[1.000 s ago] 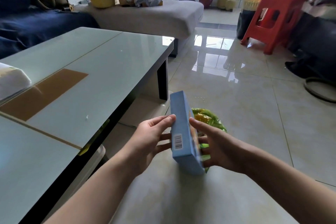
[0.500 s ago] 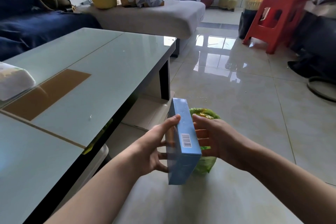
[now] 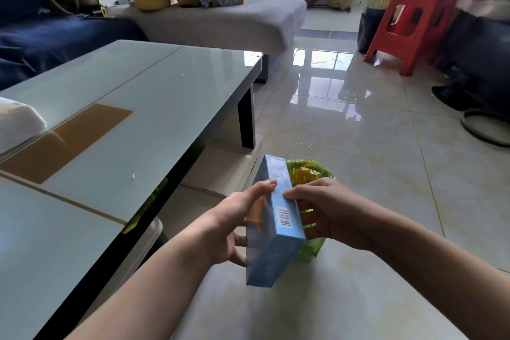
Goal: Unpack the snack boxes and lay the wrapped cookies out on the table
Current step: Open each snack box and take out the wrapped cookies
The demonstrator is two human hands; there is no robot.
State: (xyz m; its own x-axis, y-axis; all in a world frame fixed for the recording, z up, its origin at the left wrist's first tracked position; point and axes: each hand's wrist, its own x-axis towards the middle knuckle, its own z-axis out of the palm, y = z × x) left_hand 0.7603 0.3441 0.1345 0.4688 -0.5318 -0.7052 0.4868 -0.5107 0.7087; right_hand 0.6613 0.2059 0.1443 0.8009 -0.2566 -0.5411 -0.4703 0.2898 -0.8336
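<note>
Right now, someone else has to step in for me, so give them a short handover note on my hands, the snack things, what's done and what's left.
Left hand: grips the left face of the light blue cardboard snack box, thumb on its top edge.
Right hand: grips the box from the right, thumb on the same edge.
The box is held edge-up above the tiled floor, barcode side facing up, and looks unopened.
Green plastic bag: on the floor just behind the box, yellow packaging showing inside.
Glass-topped coffee table: to the left, no wrapped cookies on it.
Done: one box in hand.
Left: open it, lay the cookies out, then see to the bag's contents.
</note>
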